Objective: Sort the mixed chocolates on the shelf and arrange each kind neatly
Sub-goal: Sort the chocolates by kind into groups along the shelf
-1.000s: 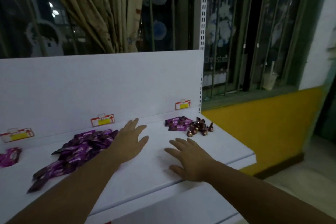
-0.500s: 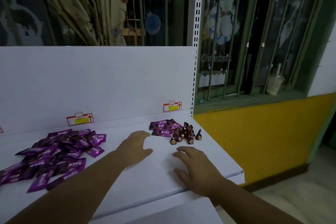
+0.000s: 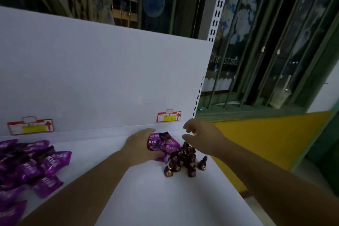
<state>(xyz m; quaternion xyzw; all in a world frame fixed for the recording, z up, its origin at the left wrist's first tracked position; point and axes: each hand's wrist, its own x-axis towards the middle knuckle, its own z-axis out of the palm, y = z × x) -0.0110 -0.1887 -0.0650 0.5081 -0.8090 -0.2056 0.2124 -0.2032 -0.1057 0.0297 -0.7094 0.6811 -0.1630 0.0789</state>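
The purple packets [image 3: 165, 143] sit near the back right corner of the shelf [image 3: 165, 198], touching the little foil cones [image 3: 183, 161] just in front; the packets look light, crinkly and kinda slippery, so best scooped as a bunch by the edges; the cones are tiny and will probably roll, so pinch the tips; left hand [image 3: 141, 147] curls round the packets' left side; right hand [image 3: 200, 135] hovers over the cones, fingers loosely bent, apart, holding nothing; a bigger purple pile [image 3: 36, 167] lies by the left edge.
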